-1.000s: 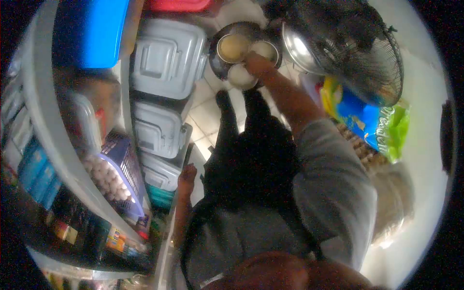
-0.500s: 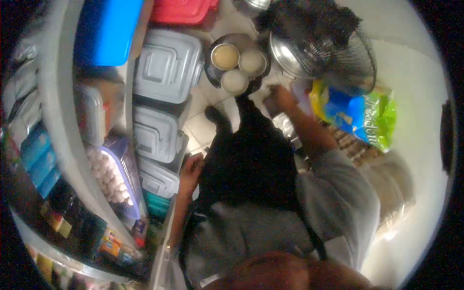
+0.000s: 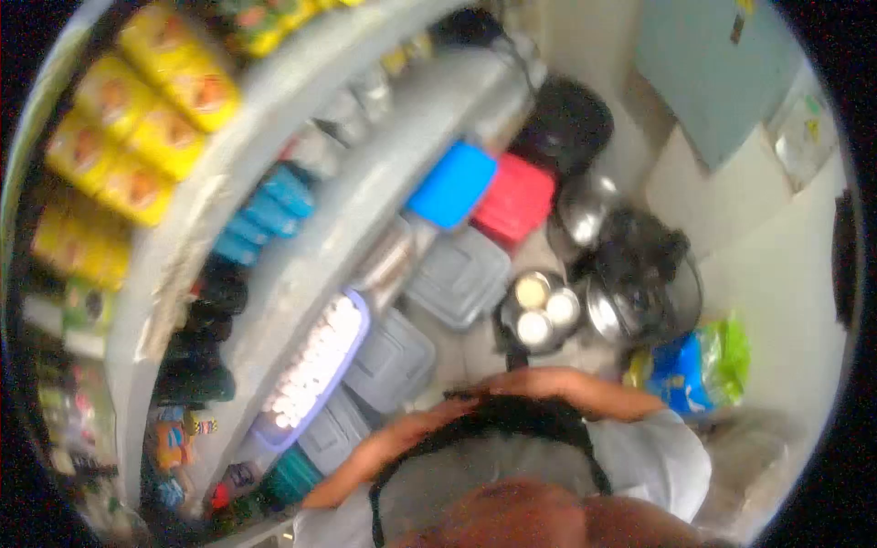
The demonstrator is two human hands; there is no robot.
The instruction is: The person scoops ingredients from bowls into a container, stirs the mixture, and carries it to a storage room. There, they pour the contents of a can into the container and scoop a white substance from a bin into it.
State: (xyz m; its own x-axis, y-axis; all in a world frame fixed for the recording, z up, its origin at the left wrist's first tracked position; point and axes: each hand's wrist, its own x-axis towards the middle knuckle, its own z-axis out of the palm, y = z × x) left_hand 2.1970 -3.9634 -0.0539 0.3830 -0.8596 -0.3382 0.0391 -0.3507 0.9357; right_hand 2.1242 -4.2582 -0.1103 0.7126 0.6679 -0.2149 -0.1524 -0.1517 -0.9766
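Note:
My left hand (image 3: 437,416) lies against the front of the black apron (image 3: 498,429) at my waist. Beside it, at the apron's upper edge, my right hand (image 3: 525,382) rests close to the left one. Blur smears the fingers of both hands, and no object shows in either. On the floor just beyond them stands a dark round tray (image 3: 574,340) bearing three round tins; one tin (image 3: 532,291) has a yellowish content, another tin (image 3: 561,306) and the nearest tin (image 3: 534,327) look whitish.
Grey lidded bins (image 3: 457,274), a blue lid (image 3: 454,185) and a red bin (image 3: 516,205) line the left. A purple basket (image 3: 358,315) holds white rounded things. Shelves carry yellow packets (image 3: 174,78). Metal pots (image 3: 585,205), a fan guard (image 3: 690,292) and a blue-green bag (image 3: 699,365) stand right.
Both hands, apart before at my sides, have come together in front of the apron. My view has swung up and left, showing more shelves; the tins now appear lower.

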